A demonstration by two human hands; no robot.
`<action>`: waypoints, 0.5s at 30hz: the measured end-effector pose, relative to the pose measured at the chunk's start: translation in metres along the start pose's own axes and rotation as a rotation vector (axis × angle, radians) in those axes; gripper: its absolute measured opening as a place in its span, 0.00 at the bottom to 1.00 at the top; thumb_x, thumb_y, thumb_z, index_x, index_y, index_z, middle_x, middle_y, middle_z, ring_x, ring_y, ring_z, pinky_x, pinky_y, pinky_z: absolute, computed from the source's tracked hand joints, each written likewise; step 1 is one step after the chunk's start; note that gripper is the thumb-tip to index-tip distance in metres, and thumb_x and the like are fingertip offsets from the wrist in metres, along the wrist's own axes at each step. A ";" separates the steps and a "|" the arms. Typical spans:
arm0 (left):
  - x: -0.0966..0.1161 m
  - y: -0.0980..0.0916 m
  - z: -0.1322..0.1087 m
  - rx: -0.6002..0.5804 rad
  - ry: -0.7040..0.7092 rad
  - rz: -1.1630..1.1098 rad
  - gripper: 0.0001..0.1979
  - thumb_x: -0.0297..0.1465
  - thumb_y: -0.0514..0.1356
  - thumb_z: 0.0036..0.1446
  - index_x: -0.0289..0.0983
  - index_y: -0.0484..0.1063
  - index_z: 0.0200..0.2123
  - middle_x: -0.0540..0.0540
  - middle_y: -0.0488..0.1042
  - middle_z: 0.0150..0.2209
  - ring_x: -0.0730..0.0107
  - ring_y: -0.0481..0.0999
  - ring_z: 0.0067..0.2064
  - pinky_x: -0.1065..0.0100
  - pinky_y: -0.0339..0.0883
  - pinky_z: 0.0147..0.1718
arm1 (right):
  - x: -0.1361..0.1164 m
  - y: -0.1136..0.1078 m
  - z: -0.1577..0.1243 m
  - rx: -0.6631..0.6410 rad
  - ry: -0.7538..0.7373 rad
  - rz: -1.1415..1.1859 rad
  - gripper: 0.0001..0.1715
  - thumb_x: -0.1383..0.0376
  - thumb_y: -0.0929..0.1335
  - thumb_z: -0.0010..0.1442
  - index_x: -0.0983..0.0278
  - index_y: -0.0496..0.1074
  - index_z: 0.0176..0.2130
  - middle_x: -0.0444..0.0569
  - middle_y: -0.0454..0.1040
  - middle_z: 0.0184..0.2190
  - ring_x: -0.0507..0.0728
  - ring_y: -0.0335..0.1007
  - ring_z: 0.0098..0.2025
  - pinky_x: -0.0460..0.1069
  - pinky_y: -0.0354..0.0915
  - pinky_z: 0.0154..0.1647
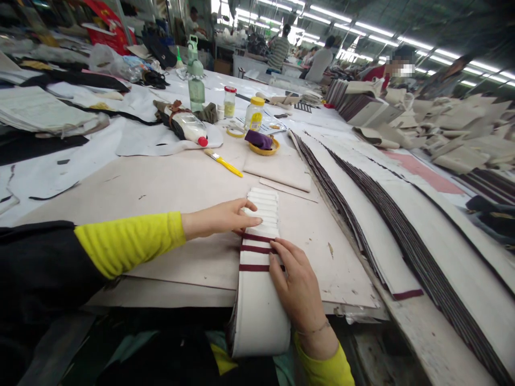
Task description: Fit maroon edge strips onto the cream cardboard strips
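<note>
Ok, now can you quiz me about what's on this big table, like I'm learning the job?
1. True or false: the left hand rests on the fanned white strips.
2. The handle of the brush is: A red, B yellow, C blue.
3. Fill the gap: the purple cloth lies in a ____ dish.

Key: 1 true; 2 B; 3 yellow.
</note>
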State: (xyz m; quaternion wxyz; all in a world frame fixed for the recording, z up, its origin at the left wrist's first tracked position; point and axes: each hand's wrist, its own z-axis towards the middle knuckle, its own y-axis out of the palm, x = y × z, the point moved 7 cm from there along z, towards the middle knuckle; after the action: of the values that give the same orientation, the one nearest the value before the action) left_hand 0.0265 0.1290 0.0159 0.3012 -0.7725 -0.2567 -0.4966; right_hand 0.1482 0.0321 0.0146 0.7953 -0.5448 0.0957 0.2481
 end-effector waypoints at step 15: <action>0.024 0.034 0.029 -0.180 0.120 0.775 0.22 0.20 0.53 0.43 0.34 0.69 0.44 0.47 0.72 0.44 0.70 0.70 0.43 0.76 0.61 0.41 | -0.002 -0.003 -0.007 -0.033 0.011 -0.031 0.19 0.61 0.62 0.58 0.66 0.66 0.48 0.54 0.68 0.46 0.58 0.62 0.48 0.55 0.63 0.49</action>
State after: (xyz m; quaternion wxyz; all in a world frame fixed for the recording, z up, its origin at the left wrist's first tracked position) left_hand 0.0769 0.1286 0.0210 0.4119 -0.8049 0.1162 -0.4109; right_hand 0.1489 0.0250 0.0149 0.7895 -0.5604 0.0876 0.2344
